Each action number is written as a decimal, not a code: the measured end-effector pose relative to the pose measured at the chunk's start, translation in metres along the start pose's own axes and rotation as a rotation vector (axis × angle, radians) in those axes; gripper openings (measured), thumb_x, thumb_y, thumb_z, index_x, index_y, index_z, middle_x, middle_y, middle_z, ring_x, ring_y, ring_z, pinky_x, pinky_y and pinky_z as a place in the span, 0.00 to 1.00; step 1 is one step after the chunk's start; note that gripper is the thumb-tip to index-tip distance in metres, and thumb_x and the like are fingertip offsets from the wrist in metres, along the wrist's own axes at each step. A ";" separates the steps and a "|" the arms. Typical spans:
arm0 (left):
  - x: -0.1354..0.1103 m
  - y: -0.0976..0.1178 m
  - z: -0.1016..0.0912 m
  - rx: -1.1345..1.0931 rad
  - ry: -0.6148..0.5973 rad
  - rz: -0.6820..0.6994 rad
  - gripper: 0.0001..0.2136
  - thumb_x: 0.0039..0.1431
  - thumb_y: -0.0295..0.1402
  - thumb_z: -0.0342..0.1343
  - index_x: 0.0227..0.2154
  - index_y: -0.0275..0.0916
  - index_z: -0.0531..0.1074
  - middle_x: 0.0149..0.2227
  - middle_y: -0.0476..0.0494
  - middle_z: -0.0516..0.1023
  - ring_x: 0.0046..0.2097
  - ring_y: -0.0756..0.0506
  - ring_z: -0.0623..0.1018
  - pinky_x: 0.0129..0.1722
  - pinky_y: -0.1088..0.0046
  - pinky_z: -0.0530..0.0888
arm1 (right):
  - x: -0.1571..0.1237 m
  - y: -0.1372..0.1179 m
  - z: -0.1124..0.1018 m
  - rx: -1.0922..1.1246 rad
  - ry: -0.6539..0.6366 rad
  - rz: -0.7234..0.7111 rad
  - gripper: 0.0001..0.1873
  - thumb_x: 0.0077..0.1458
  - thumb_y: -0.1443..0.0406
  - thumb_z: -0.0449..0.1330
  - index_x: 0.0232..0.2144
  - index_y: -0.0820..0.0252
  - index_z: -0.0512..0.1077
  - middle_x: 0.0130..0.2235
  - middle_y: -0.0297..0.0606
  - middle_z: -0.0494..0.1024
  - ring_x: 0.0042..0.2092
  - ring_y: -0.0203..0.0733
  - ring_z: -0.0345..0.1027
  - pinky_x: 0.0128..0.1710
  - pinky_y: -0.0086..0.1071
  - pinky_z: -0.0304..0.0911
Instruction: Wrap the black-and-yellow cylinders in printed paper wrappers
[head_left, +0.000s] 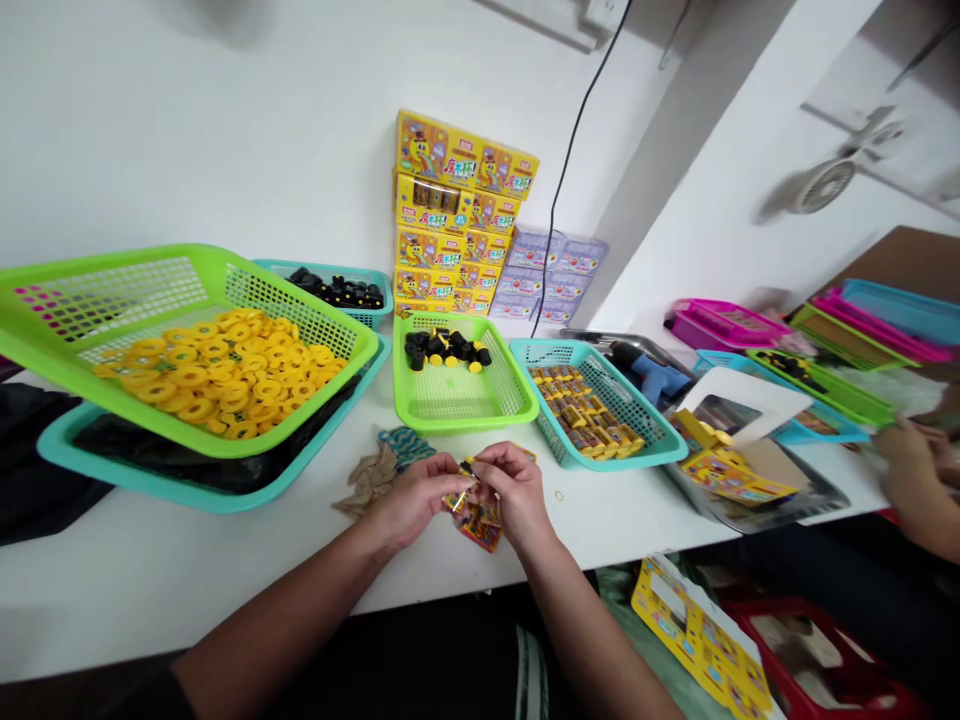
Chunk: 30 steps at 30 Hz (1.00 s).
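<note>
My left hand (416, 497) and my right hand (514, 490) meet above the white table (225, 580), pinching a small printed yellow-and-red card packet (474, 522) between them. A thin pale stick shows at its upper left, but the fingers hide most of it. Just left of my left hand lie brown folded paper pieces (373, 478) and a teal patterned strip (405, 447). Beyond my hands, a green tray (457, 405) holds black and yellow small parts. A tilted green basket (225, 330) holds yellow rings, and a teal basket (592, 405) holds small yellow packets.
Stacked yellow boxes (450, 210) and purple boxes (544, 275) stand against the wall. A blue glue gun (649, 372) lies behind the teal basket. A co-worker's hand (907, 465) works at the right, near stacked coloured trays (847, 340). A wall fan (825, 185) hangs above.
</note>
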<state>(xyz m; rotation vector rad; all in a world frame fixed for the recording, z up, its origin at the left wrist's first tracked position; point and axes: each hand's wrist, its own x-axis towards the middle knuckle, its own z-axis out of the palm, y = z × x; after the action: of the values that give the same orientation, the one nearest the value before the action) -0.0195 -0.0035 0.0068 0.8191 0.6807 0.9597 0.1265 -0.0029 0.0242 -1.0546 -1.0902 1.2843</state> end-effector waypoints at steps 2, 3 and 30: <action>0.000 0.001 0.000 -0.071 -0.042 -0.026 0.12 0.47 0.35 0.66 0.26 0.36 0.68 0.27 0.44 0.76 0.28 0.48 0.75 0.29 0.71 0.69 | -0.001 0.000 0.000 0.005 0.000 -0.023 0.11 0.44 0.59 0.67 0.27 0.56 0.69 0.18 0.25 0.68 0.17 0.33 0.62 0.18 0.27 0.57; 0.001 0.001 0.000 -0.103 -0.051 -0.036 0.12 0.47 0.36 0.66 0.27 0.35 0.69 0.28 0.43 0.77 0.29 0.47 0.76 0.30 0.71 0.70 | -0.001 0.000 -0.001 -0.011 -0.016 -0.036 0.12 0.46 0.58 0.67 0.28 0.56 0.70 0.19 0.26 0.68 0.18 0.33 0.61 0.18 0.27 0.58; 0.009 -0.002 -0.010 -0.371 0.137 -0.144 0.06 0.48 0.30 0.66 0.26 0.34 0.75 0.27 0.47 0.76 0.28 0.50 0.74 0.31 0.74 0.71 | -0.013 0.012 -0.010 -1.038 -0.119 -0.816 0.14 0.59 0.62 0.59 0.47 0.59 0.70 0.38 0.44 0.71 0.39 0.45 0.68 0.38 0.37 0.67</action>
<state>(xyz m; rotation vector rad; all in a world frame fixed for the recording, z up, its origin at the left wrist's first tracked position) -0.0235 0.0068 -0.0013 0.3758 0.6444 0.9794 0.1347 -0.0153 0.0106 -1.0376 -2.0834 0.0584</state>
